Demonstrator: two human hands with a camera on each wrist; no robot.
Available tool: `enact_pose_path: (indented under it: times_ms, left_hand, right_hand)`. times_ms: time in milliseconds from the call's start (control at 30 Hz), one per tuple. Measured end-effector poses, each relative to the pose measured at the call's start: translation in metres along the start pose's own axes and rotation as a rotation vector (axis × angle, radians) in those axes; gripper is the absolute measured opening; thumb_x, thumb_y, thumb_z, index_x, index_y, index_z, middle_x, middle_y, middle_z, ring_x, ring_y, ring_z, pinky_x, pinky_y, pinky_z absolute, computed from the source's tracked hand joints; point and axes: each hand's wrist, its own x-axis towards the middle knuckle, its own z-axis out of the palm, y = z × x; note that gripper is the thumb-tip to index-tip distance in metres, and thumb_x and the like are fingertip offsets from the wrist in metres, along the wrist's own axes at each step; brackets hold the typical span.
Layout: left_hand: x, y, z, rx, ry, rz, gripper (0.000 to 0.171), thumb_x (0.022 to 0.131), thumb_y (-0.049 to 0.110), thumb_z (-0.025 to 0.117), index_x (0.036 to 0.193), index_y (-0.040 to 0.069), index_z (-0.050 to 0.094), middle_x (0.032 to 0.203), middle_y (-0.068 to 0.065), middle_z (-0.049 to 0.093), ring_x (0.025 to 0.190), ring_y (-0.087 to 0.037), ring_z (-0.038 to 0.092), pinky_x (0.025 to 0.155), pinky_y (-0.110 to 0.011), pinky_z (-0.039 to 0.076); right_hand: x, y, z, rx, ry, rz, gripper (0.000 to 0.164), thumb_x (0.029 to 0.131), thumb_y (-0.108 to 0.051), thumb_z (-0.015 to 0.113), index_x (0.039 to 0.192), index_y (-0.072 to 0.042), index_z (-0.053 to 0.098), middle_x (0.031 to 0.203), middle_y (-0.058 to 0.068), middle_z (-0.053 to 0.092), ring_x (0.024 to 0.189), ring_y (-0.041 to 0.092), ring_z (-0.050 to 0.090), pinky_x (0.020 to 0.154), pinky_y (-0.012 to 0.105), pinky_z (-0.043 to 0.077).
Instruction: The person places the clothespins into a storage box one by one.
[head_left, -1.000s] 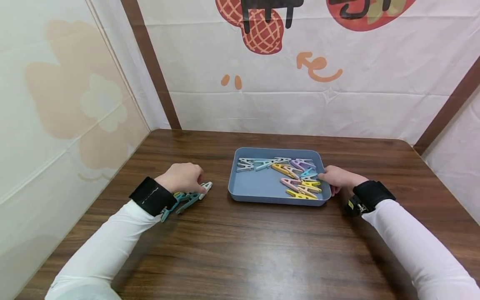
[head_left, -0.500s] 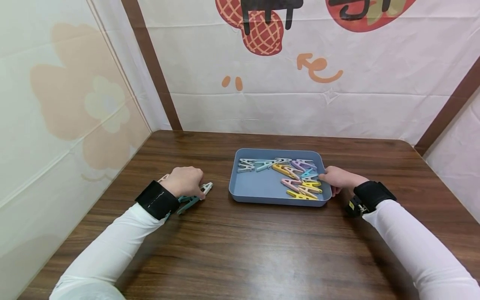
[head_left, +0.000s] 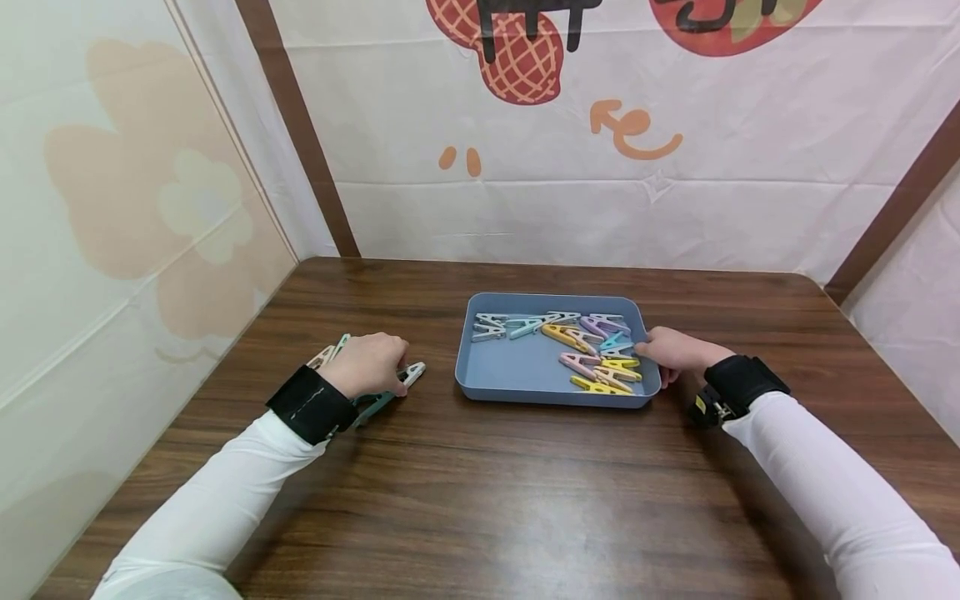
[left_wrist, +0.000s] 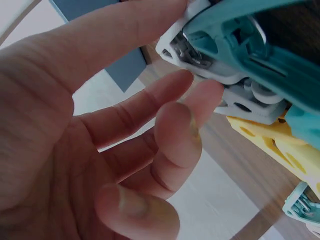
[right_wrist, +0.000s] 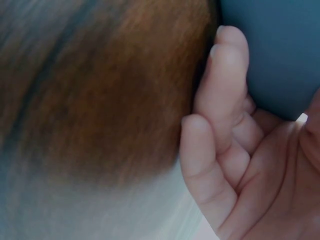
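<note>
Left hand (head_left: 371,365) pinching a white plastic clothespin (head_left: 414,372) at its fingertips, a teal plastic clothespin (left_wrist: 280,70) just beside; shallow blue-grey rectangular tray (head_left: 517,367) to the right, right hand (head_left: 681,348) gripping its right end; brown wood-grain tabletop (head_left: 510,483) beneath

From the head we look forward and down over left hand (head_left: 366,365) and right hand (head_left: 681,350), and from each wrist, close by the palm, we share with that view clothespins (left_wrist: 295,77) beside the left and, seemingly, the tray (right_wrist: 275,55) beside the right.

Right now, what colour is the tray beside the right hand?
The tray is greyish blue; it shows best in the head view.
</note>
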Motion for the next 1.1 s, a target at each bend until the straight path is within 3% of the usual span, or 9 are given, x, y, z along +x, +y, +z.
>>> enact_pose_path:
  times_ms: [400,767,900,1100]
  left_hand:
    - [-0.005,0.000,0.003,-0.015,-0.016,-0.008,0.028,0.073,0.023,0.085,0.071,0.012,0.060,0.067,0.001,0.052,0.057,-0.014,0.046,0.050,-0.029,0.036]
    - [0.002,-0.014,0.000,-0.148,-0.037,0.058,0.021,0.078,0.021,0.080,0.088,0.007,0.068,0.077,0.000,0.059,0.065,-0.015,0.052,0.059,-0.032,0.042]
    - [0.006,-0.014,-0.010,-0.187,-0.012,0.063,0.024,0.079,0.022,0.078,0.093,0.006,0.067,0.079,-0.001,0.059,0.068,-0.017,0.052,0.059,-0.033,0.043]
    - [0.015,-0.003,-0.024,-0.151,0.086,0.078,0.030,0.080,0.029,0.076,0.099,0.008,0.068,0.084,-0.002,0.060,0.073,-0.018,0.053,0.061,-0.034,0.044]
  right_hand:
    - [0.000,-0.006,-0.004,0.008,-0.004,0.002,0.030,0.102,-0.015,0.039,0.094,0.006,0.057,0.057,0.004,0.058,0.049,0.014,0.056,0.051,0.028,0.045]
    - [0.004,-0.003,-0.003,-0.005,0.000,0.015,0.029,0.103,-0.016,0.039,0.095,0.007,0.056,0.056,0.003,0.057,0.048,0.013,0.056,0.049,0.026,0.044]
    - [0.003,-0.002,-0.002,-0.007,0.007,0.019,0.029,0.102,-0.016,0.040,0.098,0.007,0.055,0.057,0.004,0.057,0.048,0.013,0.056,0.049,0.026,0.045]
    - [0.000,0.000,0.000,0.016,0.002,0.016,0.029,0.103,-0.016,0.039,0.091,0.005,0.056,0.057,0.004,0.058,0.049,0.014,0.056,0.051,0.028,0.046]
